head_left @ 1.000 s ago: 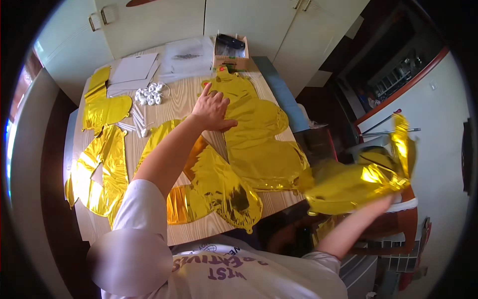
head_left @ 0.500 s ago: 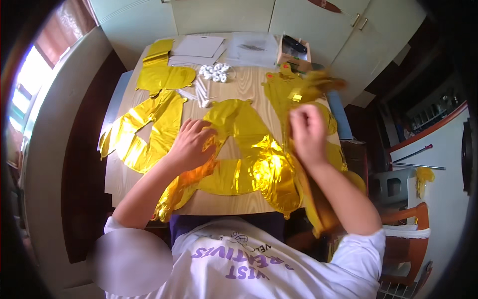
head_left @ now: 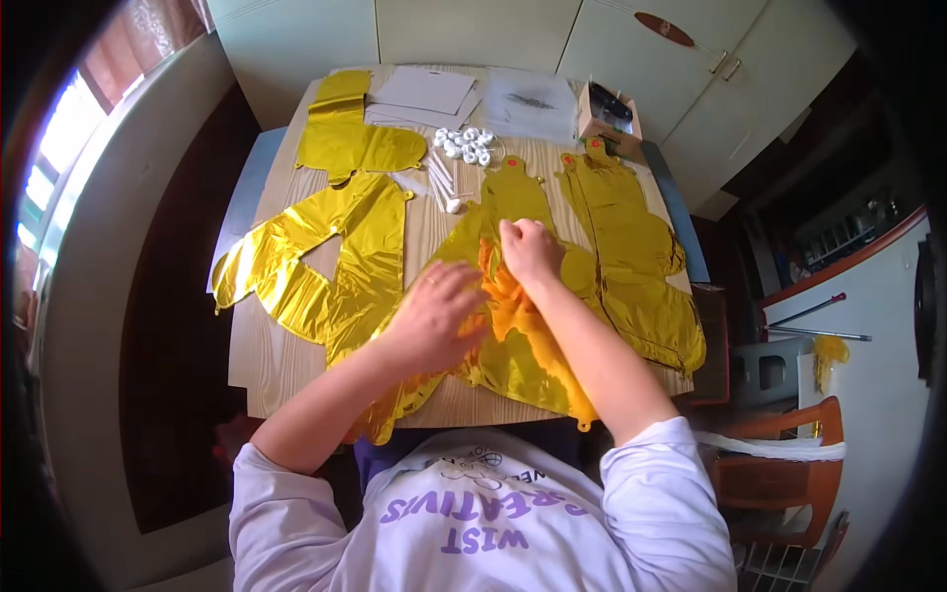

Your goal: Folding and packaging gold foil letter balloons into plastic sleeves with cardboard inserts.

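Note:
Flat gold foil balloons cover the table in front of me. My right hand is closed near the upper part of the middle foil balloon, gripping its crumpled foil; the exact hold is hidden under my fingers. Orange-looking folds run from beneath that hand toward the table's front edge. Just left of it, my left hand hovers over or touches the same foil with its fingers stretched out. Another flat balloon with a hole in it lies to the left. At the right lies a further flat foil balloon.
Behind my hands on the wooden table are white ribbon spools and thin white sticks. Farther back lie white sheets, a clear plastic sheet and a small wooden box. One more gold balloon lies far left.
My right hand has swung left from the right-hand pile, and a gold foil balloon now lies across the middle. The right pile lies flatter. The head view has shifted slightly.

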Motion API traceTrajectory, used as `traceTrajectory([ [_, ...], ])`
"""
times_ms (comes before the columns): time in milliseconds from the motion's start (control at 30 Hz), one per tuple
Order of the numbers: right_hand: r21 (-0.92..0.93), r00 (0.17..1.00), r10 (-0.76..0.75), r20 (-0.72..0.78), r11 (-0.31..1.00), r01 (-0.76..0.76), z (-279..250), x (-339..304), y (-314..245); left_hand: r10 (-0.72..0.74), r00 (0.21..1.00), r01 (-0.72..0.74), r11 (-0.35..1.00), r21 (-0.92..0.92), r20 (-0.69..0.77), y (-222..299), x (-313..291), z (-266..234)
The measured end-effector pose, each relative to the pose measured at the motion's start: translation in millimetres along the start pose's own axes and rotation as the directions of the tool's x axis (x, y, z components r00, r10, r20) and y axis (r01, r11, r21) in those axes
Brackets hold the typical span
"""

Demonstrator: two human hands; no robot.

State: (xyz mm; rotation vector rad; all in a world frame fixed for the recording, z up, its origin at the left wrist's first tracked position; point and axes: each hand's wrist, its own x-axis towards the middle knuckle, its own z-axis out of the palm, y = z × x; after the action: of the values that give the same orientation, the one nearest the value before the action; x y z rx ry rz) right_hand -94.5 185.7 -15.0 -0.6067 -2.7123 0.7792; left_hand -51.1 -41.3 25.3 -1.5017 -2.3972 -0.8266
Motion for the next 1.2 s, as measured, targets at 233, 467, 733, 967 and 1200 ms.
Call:
traceTrajectory([
  [233,-0.110,0.840,-0.539,0.071,0.832,0.543,-39.5,42.3,41.6,0.008,0.991,0.004,0.996,-0.093,0.136,-3.2,-25.1,28.3],
  [467,-0.070,0.813,-0.574,0.099,0.811,0.581,-16.0,-0.6,54.9,0.003,0.991,0.016,0.991,-0.133,0.137,-3.1,-24.4,27.5],
  [733,0.335,0.861,-0.374,0.344,0.906,0.260,-145.0,-24.3,20.8,-0.067,0.976,0.062,0.998,0.033,0.206,3.3,-22.2,13.6],
  [967,-0.005,0.663,-0.539,0.520,0.774,0.633,-146.5,-92.7,79.2,-0.073,0.975,0.083,0.996,-0.040,0.212,6.2,-20.7,9.0],
  [1200,0.025,0.675,-0.470,0.569,0.830,0.557,-146.4,-82.5,76.9,-0.067,0.975,0.083,0.994,-0.067,0.210,-3.0,-32.9,10.4],
])
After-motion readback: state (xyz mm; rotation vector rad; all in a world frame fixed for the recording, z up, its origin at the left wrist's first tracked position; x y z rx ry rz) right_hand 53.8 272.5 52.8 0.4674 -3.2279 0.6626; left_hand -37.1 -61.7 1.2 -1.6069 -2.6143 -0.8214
